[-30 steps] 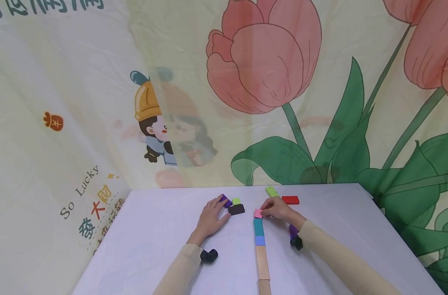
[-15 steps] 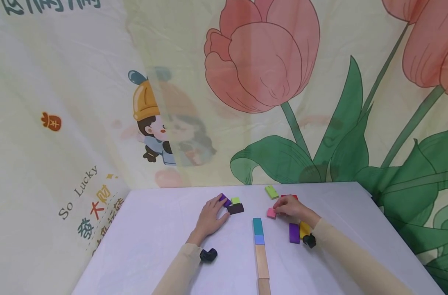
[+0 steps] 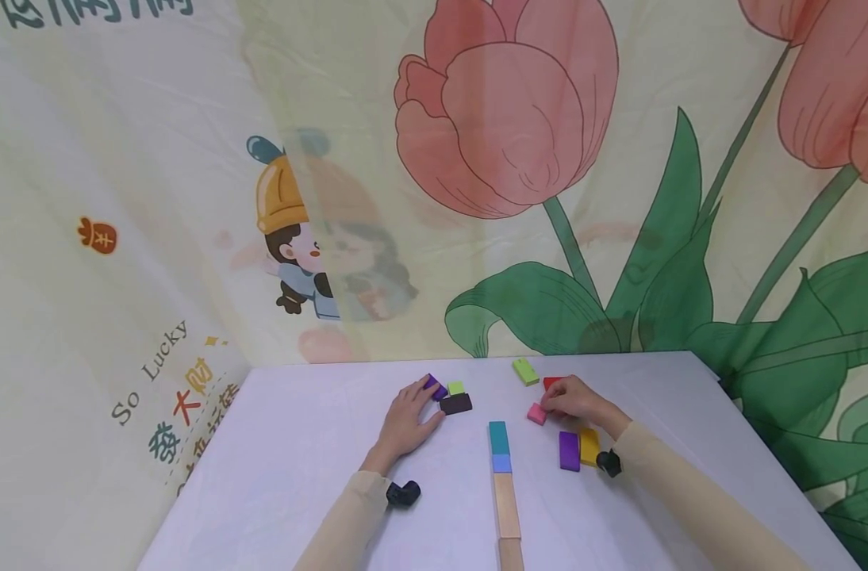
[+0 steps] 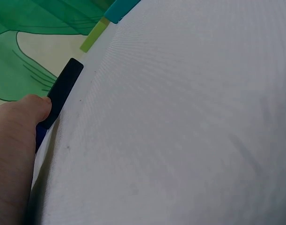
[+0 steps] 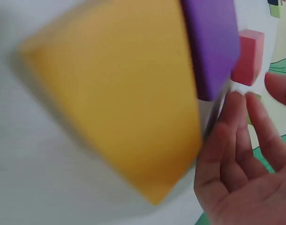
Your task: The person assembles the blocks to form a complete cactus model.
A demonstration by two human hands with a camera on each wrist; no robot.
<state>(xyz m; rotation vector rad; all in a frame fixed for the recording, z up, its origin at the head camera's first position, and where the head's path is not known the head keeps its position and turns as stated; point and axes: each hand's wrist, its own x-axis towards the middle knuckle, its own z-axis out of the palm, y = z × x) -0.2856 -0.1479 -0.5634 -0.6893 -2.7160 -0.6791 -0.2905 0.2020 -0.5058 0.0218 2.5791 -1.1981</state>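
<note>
In the head view the left hand (image 3: 404,422) lies on the table with its fingertips on a purple block (image 3: 435,386), beside a black block (image 3: 455,404) and a small green block (image 3: 455,388). The right hand (image 3: 578,402) is just right of a pink block (image 3: 537,413). The right wrist view shows the pink block (image 5: 249,56) standing apart from the fingers of the right hand (image 5: 248,150), thumb and fingers spread with nothing between them. Left of that hand are a yellow block (image 5: 119,93) and a purple block (image 5: 213,44).
A line of blocks runs toward the near edge: teal (image 3: 499,438), blue (image 3: 501,463) and wooden (image 3: 507,505). Behind the right hand lie a green block (image 3: 525,371) and a partly covered red block (image 3: 552,382). A printed cloth hangs behind the table (image 3: 284,444).
The pink block has moved from the far end of the line to the right, with the right hand, whose fingers have let it go. The left hand has stayed in place.
</note>
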